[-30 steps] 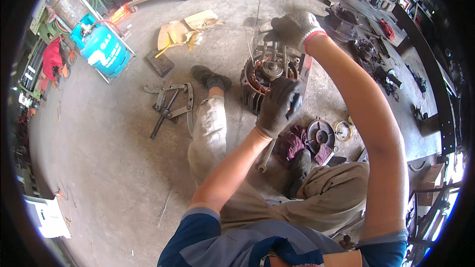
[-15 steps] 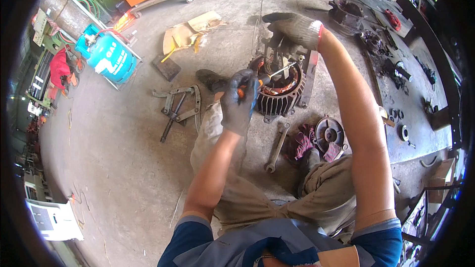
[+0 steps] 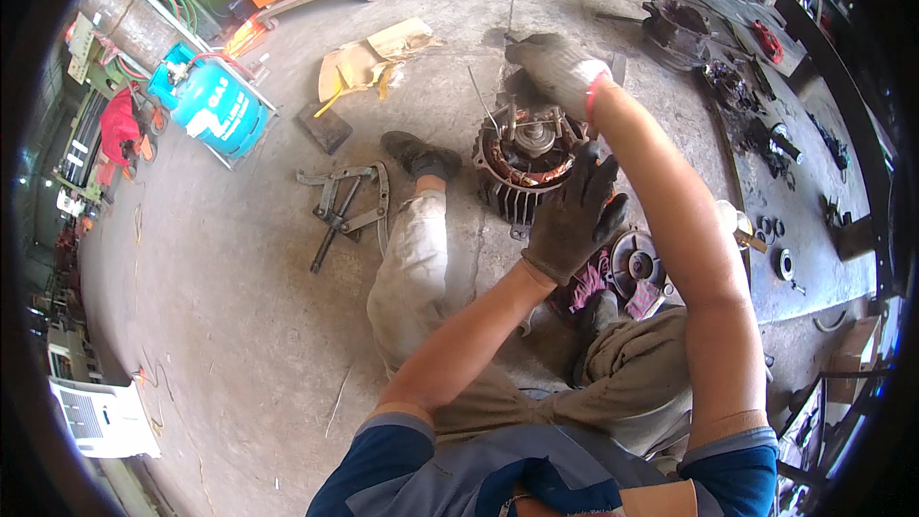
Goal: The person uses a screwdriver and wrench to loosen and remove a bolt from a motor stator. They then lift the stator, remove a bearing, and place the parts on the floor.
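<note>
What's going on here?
Someone is at an opened motor with both hands gloved. The right hand is over its far side, the left hand by its near side; whether either grips anything is unclear. A puller lies to the left, a round cover to the right.

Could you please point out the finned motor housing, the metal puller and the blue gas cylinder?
Finned motor housing (image 3: 510, 202): head view, its finned outer wall.
Metal puller (image 3: 336, 223): head view, its dark central screw.
Blue gas cylinder (image 3: 220, 111): head view, its rounded body.
</note>
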The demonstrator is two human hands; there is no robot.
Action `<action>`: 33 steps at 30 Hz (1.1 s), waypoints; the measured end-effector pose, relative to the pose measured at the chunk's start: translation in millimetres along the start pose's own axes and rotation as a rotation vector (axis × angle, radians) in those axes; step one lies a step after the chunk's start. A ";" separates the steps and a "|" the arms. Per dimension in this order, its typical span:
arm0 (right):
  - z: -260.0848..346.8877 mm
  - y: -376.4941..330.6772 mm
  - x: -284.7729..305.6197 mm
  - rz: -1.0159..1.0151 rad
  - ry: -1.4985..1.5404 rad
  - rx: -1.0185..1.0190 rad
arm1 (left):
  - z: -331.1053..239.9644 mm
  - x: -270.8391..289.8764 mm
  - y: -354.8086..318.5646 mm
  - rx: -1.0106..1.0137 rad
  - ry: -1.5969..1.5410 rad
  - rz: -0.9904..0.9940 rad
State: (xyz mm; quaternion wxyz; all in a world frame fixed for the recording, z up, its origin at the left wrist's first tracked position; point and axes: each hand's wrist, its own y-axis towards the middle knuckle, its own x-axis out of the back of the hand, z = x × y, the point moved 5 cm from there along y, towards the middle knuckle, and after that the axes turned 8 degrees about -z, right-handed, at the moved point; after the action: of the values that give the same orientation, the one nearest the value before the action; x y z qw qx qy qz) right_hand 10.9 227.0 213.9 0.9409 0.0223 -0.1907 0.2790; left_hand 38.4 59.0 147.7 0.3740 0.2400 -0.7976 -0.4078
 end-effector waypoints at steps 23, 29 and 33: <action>16.9 -3.0 44.9 0.034 -0.291 0.825 | 8.7 23.8 -8.8 0.005 -0.109 0.014; 9.2 -7.4 49.8 0.126 -0.412 0.857 | 16.4 28.8 -11.5 0.072 -0.191 0.069; 2.1 -9.3 54.1 0.155 -0.398 0.877 | 26.3 40.2 -16.3 0.097 -0.261 0.027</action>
State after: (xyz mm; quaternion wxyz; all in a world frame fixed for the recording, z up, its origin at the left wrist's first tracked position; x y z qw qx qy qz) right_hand 56.9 246.8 236.5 0.7645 0.4552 -0.2327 0.3927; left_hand -5.4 34.7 140.1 0.2606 0.1920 -0.8615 -0.3913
